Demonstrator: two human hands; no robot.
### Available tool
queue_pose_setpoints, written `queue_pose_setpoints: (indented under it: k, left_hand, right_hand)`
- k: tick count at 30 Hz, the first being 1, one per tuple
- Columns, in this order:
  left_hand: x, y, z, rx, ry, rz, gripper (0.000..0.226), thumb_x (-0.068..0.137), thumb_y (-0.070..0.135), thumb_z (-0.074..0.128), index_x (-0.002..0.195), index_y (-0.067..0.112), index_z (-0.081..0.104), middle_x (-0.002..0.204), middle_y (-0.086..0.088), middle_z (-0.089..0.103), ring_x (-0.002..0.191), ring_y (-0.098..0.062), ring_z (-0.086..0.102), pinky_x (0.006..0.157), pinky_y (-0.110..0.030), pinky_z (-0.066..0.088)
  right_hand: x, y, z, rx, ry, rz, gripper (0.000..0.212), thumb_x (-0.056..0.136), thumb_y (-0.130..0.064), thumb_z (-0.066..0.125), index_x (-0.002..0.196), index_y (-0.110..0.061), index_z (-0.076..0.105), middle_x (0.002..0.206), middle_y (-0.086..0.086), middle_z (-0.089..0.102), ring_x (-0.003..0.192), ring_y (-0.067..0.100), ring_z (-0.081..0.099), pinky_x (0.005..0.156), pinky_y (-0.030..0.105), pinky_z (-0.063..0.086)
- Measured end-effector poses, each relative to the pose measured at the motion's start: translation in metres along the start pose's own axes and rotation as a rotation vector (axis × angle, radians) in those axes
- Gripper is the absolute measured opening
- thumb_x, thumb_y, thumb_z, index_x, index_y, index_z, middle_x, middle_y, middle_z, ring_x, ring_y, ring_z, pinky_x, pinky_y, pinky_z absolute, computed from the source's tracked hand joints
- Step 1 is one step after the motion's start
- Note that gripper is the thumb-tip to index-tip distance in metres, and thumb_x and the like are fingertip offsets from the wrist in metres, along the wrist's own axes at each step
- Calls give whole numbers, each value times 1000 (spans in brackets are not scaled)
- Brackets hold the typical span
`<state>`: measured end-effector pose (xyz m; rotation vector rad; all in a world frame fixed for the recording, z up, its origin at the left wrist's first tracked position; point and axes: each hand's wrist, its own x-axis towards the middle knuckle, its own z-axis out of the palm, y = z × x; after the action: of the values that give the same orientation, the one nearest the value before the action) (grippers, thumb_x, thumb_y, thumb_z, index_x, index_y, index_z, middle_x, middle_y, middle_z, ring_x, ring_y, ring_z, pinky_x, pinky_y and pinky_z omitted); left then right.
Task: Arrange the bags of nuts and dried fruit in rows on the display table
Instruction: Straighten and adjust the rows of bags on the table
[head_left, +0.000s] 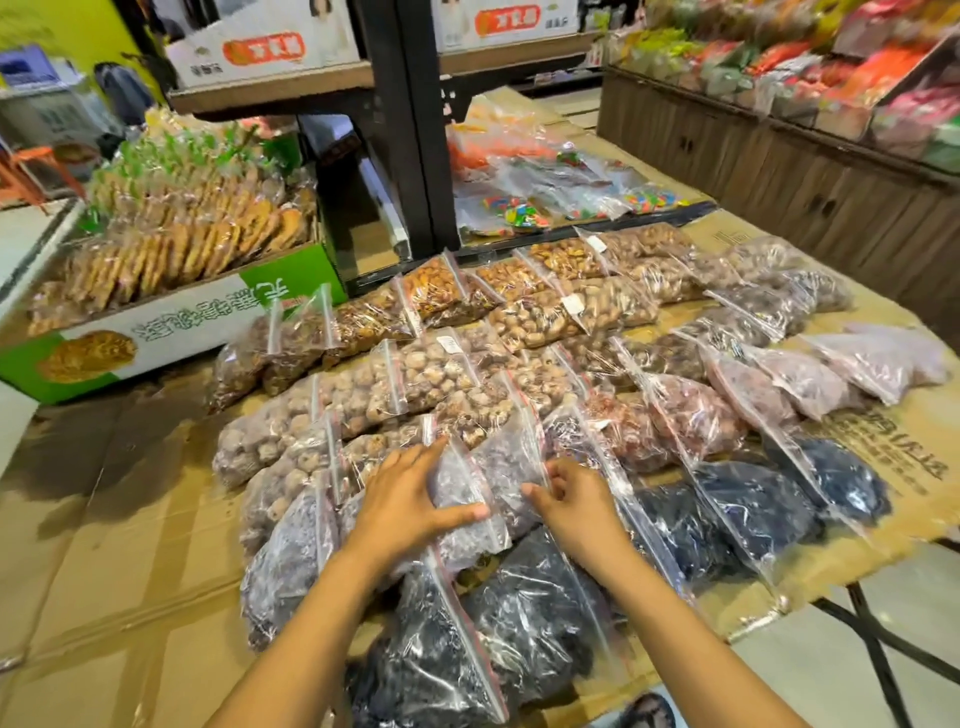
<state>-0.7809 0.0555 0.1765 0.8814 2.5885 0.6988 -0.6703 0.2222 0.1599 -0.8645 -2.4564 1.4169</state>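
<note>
Hidden/cut off: near dark bags run past the bottom edge; shelf goods at far right are blurred, labels unreadable; white stickers on 3 far bags too small to read.
Left hand: fingers spread, palm flat on a clear zip bag of purplish-grey dried fruit, thumb stretched along its near side; pressing, not closed around it.
Right hand: fingertips pinched on the red-striped zip edge of the next bag to the right.
Location of bags: near centre of the table, in the second row from the near edge, overlapping neighbours like shingles.
Rows: brown nuts far; pale round fruit in the middle; reddish pieces to the right; black fruit nearest.
Materials: bags of glossy, crinkled clear plastic with red zip strips; table top covered in flattened brown cardboard, creased.
Left far: green-and-white carton of wrapped flat biscuits, standing on edge.
Centre far: black steel upright.
</note>
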Motion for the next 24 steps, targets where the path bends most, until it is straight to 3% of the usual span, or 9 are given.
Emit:
queue_pose_setpoints:
  k: [3, 6, 9, 13, 16, 18, 20, 22, 24]
  left_hand:
    - [3, 1, -6, -39, -28, 53, 107, 58, 71, 65, 147, 27, 24, 132, 13, 41, 129, -16, 36, 106, -30, 31]
    - [1, 5, -7, 31, -50, 106, 100, 66, 65, 65, 148, 27, 22, 144, 3, 38, 133, -15, 30, 112, -33, 23]
    - [-10, 7, -1, 244, 45, 173, 100, 73, 72, 51, 150, 29, 5, 155, -1, 21, 141, -20, 15, 113, -31, 6]
    - [-49, -2, 10, 149, 216, 229, 92, 78, 79, 37, 151, 30, 10, 158, 0, 12, 143, -15, 8, 114, -37, 8]
    - [-86, -11, 19, 117, 176, 290, 91, 77, 82, 36, 150, 34, 10, 158, 7, 9, 142, -8, 5, 113, -38, 10]
    - [-108, -18, 30, 184, 111, 321, 95, 75, 85, 38, 150, 36, 8, 159, 5, 8, 143, -11, 7, 114, -46, 14]
    - [-123, -28, 40, 265, 51, 389, 97, 74, 84, 42, 150, 29, 18, 158, -2, 16, 143, -18, 14, 114, -49, 24]
    - [-133, -37, 48, 329, 36, 452, 98, 74, 83, 44, 149, 24, 25, 158, -6, 16, 145, -21, 14, 112, -43, 22]
    - [-140, -45, 51, 332, 42, 448, 96, 76, 80, 46, 151, 26, 18, 160, -3, 9, 147, -19, 8, 112, -38, 17]
  right_hand:
    - [2, -2, -6, -22, -37, -10, 17, 87, -25, 67, 79, -16, 54, 63, -7, 47, 53, 5, 40, 48, 16, 30]
    - [2, -9, -11, -91, -35, -2, 19, 87, -25, 66, 99, -16, 55, 67, -8, 48, 54, 4, 42, 42, 14, 32]
    - [-7, -11, -18, -282, 37, -78, 41, 87, -29, 65, 120, -10, 51, 75, -2, 55, 65, 10, 52, 51, 19, 35]
    - [-37, -2, -25, -428, 68, -169, 38, 88, -40, 61, 112, -14, 50, 86, 0, 57, 89, 19, 53, 67, 26, 37]
    - [-60, 5, -26, -506, 42, -147, 38, 86, -51, 57, 100, -18, 45, 84, -3, 50, 84, 17, 48, 65, 27, 33]
    - [-71, 12, -21, -517, 35, -129, 44, 86, -54, 56, 107, -16, 48, 89, -2, 52, 89, 18, 49, 68, 29, 37]
    - [-81, 17, -14, -534, 52, -118, 50, 86, -54, 56, 113, -13, 50, 95, 3, 58, 98, 22, 52, 75, 33, 45]
    - [-86, 19, -8, -518, 88, -116, 47, 87, -49, 59, 111, -8, 53, 93, 7, 60, 99, 27, 52, 73, 36, 45]
    - [-88, 18, -1, -431, 135, -122, 39, 88, -37, 62, 110, -4, 58, 89, 6, 60, 94, 26, 53, 69, 33, 42]
